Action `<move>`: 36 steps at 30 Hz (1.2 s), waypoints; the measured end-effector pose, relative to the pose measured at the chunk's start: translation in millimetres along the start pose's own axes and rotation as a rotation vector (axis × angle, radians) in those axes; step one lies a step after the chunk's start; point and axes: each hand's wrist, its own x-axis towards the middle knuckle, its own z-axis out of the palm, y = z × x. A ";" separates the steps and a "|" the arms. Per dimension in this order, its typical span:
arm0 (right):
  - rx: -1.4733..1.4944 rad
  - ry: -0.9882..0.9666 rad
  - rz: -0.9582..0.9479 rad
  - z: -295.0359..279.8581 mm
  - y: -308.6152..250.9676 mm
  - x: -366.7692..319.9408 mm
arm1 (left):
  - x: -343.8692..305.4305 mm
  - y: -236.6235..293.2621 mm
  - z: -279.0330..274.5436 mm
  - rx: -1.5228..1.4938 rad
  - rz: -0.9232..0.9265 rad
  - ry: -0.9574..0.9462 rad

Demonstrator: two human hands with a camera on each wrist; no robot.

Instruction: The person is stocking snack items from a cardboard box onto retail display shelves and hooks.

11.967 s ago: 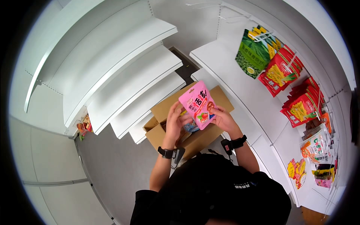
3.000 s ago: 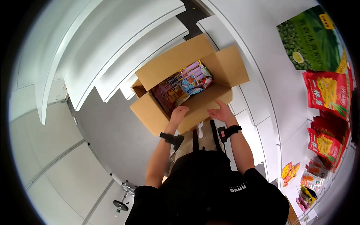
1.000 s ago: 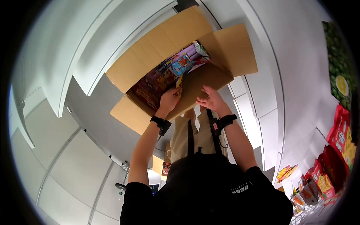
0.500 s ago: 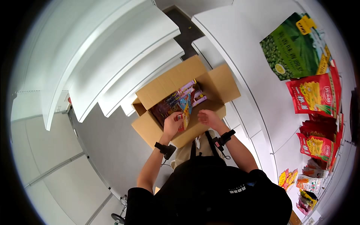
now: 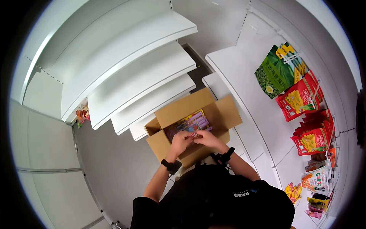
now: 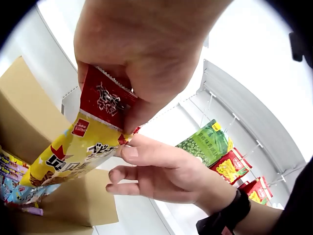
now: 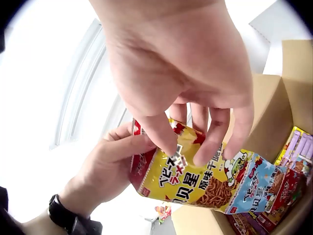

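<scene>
My left hand (image 5: 180,143) grips the red top end of a strip of joined noodle-snack packets (image 7: 195,183), as the left wrist view shows. The front packet is yellow, followed by a blue one and a red one trailing down over the box. At the yellow packet's upper part, my right hand (image 7: 181,73) pinches the edge between thumb and fingers. In the head view both hands meet above the open cardboard box (image 5: 225,110), mostly covering the strip. Purple-wrapped snacks (image 5: 198,121) lie inside the box.
White shelves (image 5: 148,68) rise on the left, and a white shelf unit (image 5: 244,103) runs along the right. Green pea bags (image 5: 276,72) and red snack bags (image 5: 299,97) hang on hooks there. Yellow-red packets (image 5: 292,192) lie on the lower right shelf.
The pink bag held twelve seconds ago is out of the hands. The left hand has reached into the box and lifted the snack strip; the right hand has since joined it there.
</scene>
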 end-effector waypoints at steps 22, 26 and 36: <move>-0.013 0.316 -0.045 7.4 -74.1 -45.2 | -8.1 53.6 -39.8 -0.248 -0.056 0.048; 0.070 0.415 -0.093 4.2 -75.1 -59.5 | -10.1 67.5 -37.1 -0.411 -0.092 0.057; 0.274 0.537 -0.264 -9.5 -97.2 -127.1 | -43.6 89.5 -2.6 -0.668 -0.069 -0.125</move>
